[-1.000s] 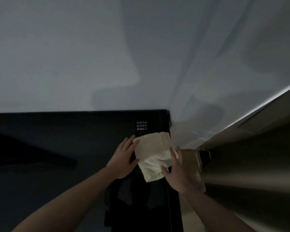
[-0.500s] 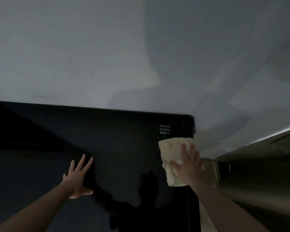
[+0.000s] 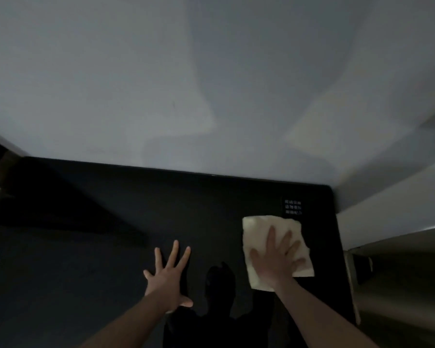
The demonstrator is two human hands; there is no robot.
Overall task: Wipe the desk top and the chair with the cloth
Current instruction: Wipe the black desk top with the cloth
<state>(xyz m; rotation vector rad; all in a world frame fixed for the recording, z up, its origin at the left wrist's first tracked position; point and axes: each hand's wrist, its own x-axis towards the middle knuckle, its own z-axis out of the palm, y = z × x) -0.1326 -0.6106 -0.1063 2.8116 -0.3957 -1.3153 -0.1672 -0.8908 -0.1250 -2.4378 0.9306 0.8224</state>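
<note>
A glossy black desk top (image 3: 116, 222) fills the lower half of the view and runs back to a pale wall. A cream cloth (image 3: 258, 231) lies flat near its far right corner. My right hand (image 3: 276, 259) presses down on the cloth with its fingers spread. My left hand (image 3: 170, 275) rests palm-down on the bare desk to the left of the cloth, fingers apart, holding nothing. No chair is in view.
A small white printed label (image 3: 293, 207) sits on the desk just behind the cloth. The pale wall (image 3: 211, 84) rises behind the desk. A metallic grey surface (image 3: 407, 285) stands just beyond the desk's right edge. My dark reflection shows in the desk between my arms.
My left hand let go of the cloth and moved left onto the bare desk. My right hand now lies flat on top of the cloth, which has shifted inward from the right edge.
</note>
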